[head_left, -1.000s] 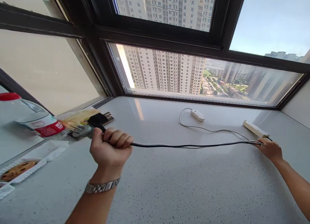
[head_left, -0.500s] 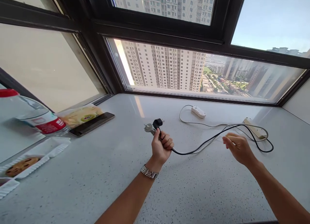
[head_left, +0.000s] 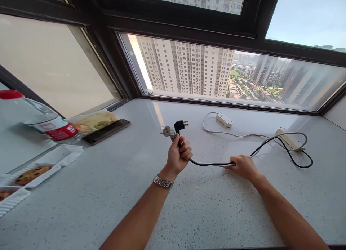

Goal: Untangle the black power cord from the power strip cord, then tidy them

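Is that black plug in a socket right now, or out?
Out: the black plug pokes up from the left hand, and its metal prongs show bare, with no socket around them.

Left hand [head_left: 178,152]: wrapped around a black cord [head_left: 207,164] and a grey cord [head_left: 238,136], right beneath their plugs; a metal link band circles the wrist.
Plugs: the black plug [head_left: 179,126] points its prongs right, the grey plug [head_left: 168,132] beside it points left.
Right hand [head_left: 243,166]: grips both cords farther along; beyond it they loop over the longer power strip [head_left: 288,139].
Near the window: the shorter power strip [head_left: 224,120], joined to the grey cord.
Left side of the speckled countertop [head_left: 205,210]: red-capped bottle [head_left: 62,132], food packet [head_left: 94,122], smartphone [head_left: 106,132], white tray [head_left: 71,152] with cookies [head_left: 32,175].
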`<state>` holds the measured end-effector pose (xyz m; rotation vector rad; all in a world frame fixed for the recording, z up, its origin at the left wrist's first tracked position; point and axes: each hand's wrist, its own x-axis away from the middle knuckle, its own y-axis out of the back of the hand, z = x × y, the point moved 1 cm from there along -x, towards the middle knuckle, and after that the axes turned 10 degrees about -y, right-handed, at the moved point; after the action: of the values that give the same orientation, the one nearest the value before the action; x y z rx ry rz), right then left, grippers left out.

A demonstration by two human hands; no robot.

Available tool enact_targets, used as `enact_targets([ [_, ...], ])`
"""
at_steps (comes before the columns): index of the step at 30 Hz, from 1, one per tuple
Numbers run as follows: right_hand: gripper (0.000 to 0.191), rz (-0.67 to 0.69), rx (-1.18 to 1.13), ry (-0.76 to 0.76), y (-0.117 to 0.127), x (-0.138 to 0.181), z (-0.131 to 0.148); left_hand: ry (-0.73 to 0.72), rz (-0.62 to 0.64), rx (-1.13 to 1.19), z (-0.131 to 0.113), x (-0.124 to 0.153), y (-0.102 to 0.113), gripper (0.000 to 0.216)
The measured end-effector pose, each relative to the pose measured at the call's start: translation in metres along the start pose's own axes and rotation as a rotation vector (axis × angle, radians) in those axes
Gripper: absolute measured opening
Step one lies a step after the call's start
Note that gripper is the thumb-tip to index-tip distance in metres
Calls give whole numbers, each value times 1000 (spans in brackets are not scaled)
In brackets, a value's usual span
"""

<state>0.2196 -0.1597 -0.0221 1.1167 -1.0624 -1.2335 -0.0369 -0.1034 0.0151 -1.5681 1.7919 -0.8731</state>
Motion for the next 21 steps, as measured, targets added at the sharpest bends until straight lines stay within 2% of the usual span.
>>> enact_targets([
  [4, 51, 48, 64, -239, 24, -2, -34, -339, -183, -62, -31, -12, 17, 49],
  [6, 52, 83, 58, -316, 33, 0, -43, -433, -222, -109, -38, -14, 22, 49],
  [8, 54, 126, 48, -382, 38, 3, -47, -467, -234, -158, -40, -17, 24, 49],
  [11, 53, 212, 39, -418, 37, 6, -49, -445, -277, -236, -38, -22, 27, 47],
  [14, 49, 250, -25, -334, 30, 6, -46, -367, -379, -367, -36, -28, 33, 40],
  [18, 42, 181, -300, -145, 22, 2, -46, -238, -476, -630, -33, -34, 45, 26],
  [21, 43, 229, -568, -37, 23, 2, -53, -142, -484, -724, -38, -35, 52, 24],
])
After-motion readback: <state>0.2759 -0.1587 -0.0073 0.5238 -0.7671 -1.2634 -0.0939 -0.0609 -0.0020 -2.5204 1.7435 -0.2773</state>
